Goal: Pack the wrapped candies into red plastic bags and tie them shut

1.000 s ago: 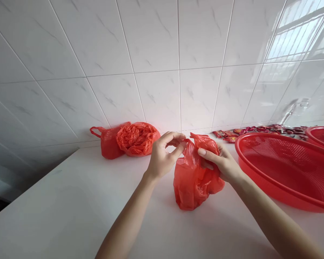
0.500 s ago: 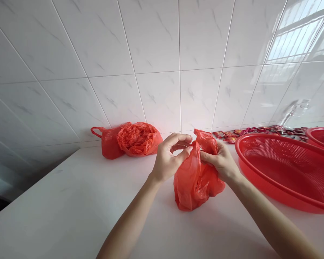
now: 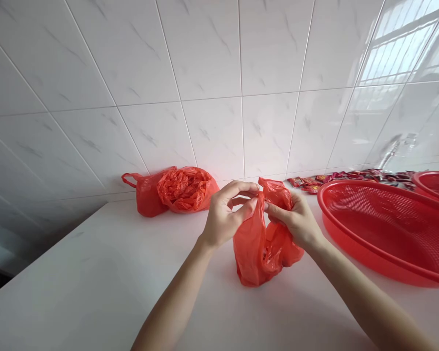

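Observation:
A red plastic bag (image 3: 254, 253) stands upright on the white counter between my two hands, its lower part bulging and creased. My left hand (image 3: 227, 212) pinches the bag's upper left edge between thumb and fingertips. On the other side, my right hand (image 3: 296, 217) grips the gathered upper part, with its thumb pointing left toward my left fingertips. Both hands are closed on the thin plastic. What the bag holds, if anything, is hidden by its folds.
A tied red bag (image 3: 150, 194) and a red bag stuffed with crumpled plastic bags (image 3: 186, 190) sit against the tiled wall. At right stand a large red basket (image 3: 373, 243) and a second red basket (image 3: 435, 183). Small red packets (image 3: 310, 183) lie along the wall behind.
My left fingers have closed on the bag's edge, and both hands have shifted slightly left. A gap has opened in the plastic below the fingertips. The bag's base stays on the counter.

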